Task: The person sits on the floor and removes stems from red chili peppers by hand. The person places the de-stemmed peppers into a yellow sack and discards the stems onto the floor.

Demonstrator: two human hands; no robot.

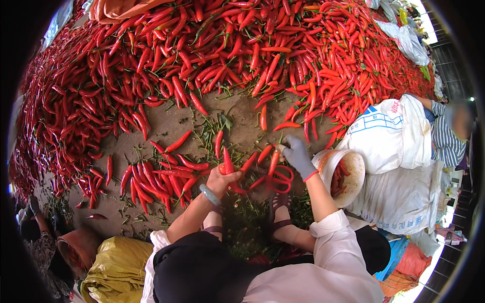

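My left hand (222, 180), bare and with a pale bracelet at the wrist, is closed around red chili peppers (227, 161). One tip points up past the thumb. My right hand (297, 153), in a grey glove with a red cuff edge, pinches the stem end of an orange-red chili pepper (274, 163). Just below that pepper are red scissor handles (281, 178); the blades are not clearly seen. A loose pile of red chili peppers (151, 183) lies on the ground left of my left hand.
A huge heap of red chilies (227, 45) spans the front. Right of me a tipped white bucket (352, 180) holds chilies, beside white woven sacks (390, 132). Stems litter the ground (166, 121). A yellow sack (117, 261) and reddish bucket (81, 246) stand left. People (449, 132) sit at both sides.
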